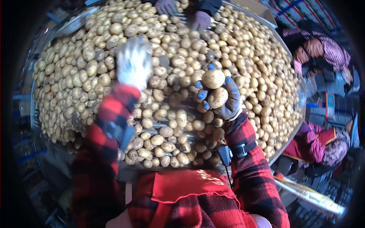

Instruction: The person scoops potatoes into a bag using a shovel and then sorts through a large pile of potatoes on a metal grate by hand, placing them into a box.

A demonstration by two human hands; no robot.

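Note:
A wide heap of potatoes [262, 79] spreads before me, some of them dusty with soil. My right hand [231, 102], in a grey glove with blue fingertips, is turned palm up, with its fingers curled round two potatoes. The rounder potato [213, 79] sits at the fingertips, and the second potato [218, 98] rests against the palm. Over the left part of the heap is my left hand [134, 62] in a white glove, smeared by motion. Whether its fingers hold a potato cannot be made out. Loose potatoes [156, 140] lie on metal slats close to my apron.
Across the heap, a co-worker's purple-gloved hands [201, 21] reach in among the potatoes. Two more people [319, 146] stand along the right side. A cardboard box [256, 9] is at the far edge, and a teal-and-red device [330, 104] lies at the right.

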